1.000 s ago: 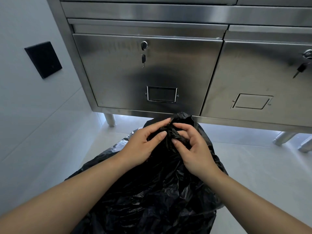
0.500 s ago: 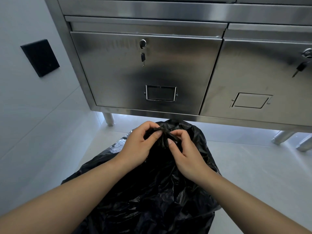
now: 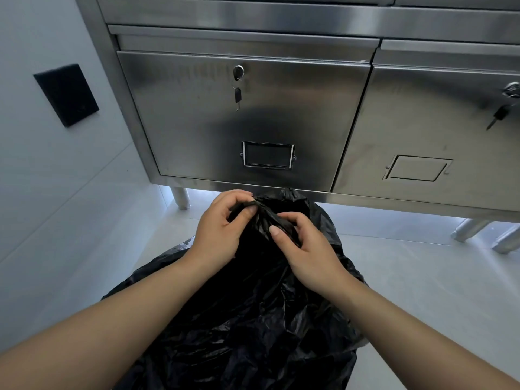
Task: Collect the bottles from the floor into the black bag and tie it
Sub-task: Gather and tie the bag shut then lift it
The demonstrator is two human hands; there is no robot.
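A bulky black bag (image 3: 244, 311) rests on the pale floor in front of me, its top gathered into a twisted neck. My left hand (image 3: 218, 229) pinches a twisted strand of the neck between thumb and fingers at the top. My right hand (image 3: 305, 249) grips the bunched plastic just below and to the right. No bottles are visible; whatever the bag holds is hidden by the plastic.
A stainless steel cabinet (image 3: 253, 114) with two locked doors and hanging keys stands right behind the bag on round legs (image 3: 180, 197). A white wall with a black plate (image 3: 66, 94) lies to the left. Pale floor (image 3: 422, 277) extends to the right.
Both hands have closed tighter on the bag's neck, with fingers curling in from an outstretched pose. The left hand now pulls a twisted strand up and left.
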